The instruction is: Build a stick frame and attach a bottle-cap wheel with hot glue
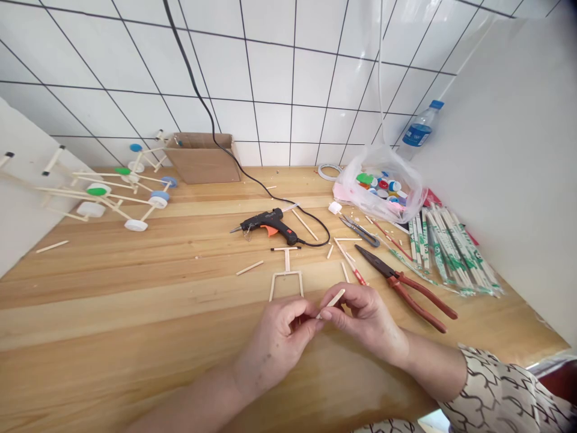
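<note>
A short wooden stick [334,302] is pinched between the thumb and fingers of my right hand [360,313], its free end pointing up and to the right. My left hand [283,331] meets the stick's lower end with thumb and fingertips closed; exactly how much it grips there is hidden. Just beyond my hands lies a small frame of wooden sticks [287,273], with a dark-tipped crosspiece at its far end. Its near part disappears behind my left hand. Farther off, a black hot glue gun [270,224] rests on its side, nozzle to the left.
Red-handled pliers [406,288], thread snips [359,231] and loose sticks lie to the right. Behind are a bag of bottle caps [381,186], wrapped chopsticks [455,246] and a water bottle [421,129]. Stick models with cap wheels [121,192] and a cardboard box [202,159] stand left.
</note>
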Action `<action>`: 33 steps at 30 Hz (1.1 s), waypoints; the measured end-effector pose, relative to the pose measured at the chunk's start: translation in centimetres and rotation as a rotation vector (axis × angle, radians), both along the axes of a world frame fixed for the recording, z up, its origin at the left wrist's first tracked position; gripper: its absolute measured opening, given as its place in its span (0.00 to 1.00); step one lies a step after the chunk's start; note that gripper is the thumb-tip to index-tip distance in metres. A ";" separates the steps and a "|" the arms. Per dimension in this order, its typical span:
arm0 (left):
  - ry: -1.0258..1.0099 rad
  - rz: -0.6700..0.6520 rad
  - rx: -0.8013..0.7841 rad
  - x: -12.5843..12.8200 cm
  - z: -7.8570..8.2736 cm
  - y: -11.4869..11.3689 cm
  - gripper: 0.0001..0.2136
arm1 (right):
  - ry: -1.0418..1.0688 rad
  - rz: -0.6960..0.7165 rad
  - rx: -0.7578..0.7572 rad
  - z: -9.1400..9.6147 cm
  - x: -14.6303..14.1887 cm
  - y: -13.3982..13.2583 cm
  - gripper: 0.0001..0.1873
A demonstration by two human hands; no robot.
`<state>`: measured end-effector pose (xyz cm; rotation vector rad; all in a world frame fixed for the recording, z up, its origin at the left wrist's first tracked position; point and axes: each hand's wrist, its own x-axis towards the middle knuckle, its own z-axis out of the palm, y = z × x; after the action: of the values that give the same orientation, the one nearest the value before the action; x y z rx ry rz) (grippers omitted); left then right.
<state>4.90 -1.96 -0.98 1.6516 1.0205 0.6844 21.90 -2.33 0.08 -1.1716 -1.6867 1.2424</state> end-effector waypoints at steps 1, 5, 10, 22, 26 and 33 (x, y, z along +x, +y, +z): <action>0.004 0.007 -0.020 0.0 0.1 0.0 0.11 | 0.002 0.007 -0.002 0.1 0.0 0.0 0.11; 0.026 0.021 -0.094 0.0 0.5 0.0 0.09 | 0.006 0.011 0.004 0.2 0.2 0.0 0.10; 0.037 0.024 -0.088 -0.1 0.5 0.1 0.09 | 0.015 0.006 -0.003 0.2 0.3 0.2 0.09; -0.067 0.019 -0.202 -0.3 1.2 0.6 0.09 | 0.108 -0.075 -0.087 0.5 0.6 0.7 0.11; -0.007 0.041 -0.097 0.0 0.8 0.4 0.04 | 0.028 -0.013 -0.056 0.5 0.3 0.6 0.12; 0.030 0.108 0.156 -0.6 0.1 0.9 0.05 | -0.055 -0.007 0.080 1.6 0.4 0.9 0.12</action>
<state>4.27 -1.03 -0.84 1.7550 1.1078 0.8304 22.33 -1.45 1.64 -1.1723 -1.7548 1.1366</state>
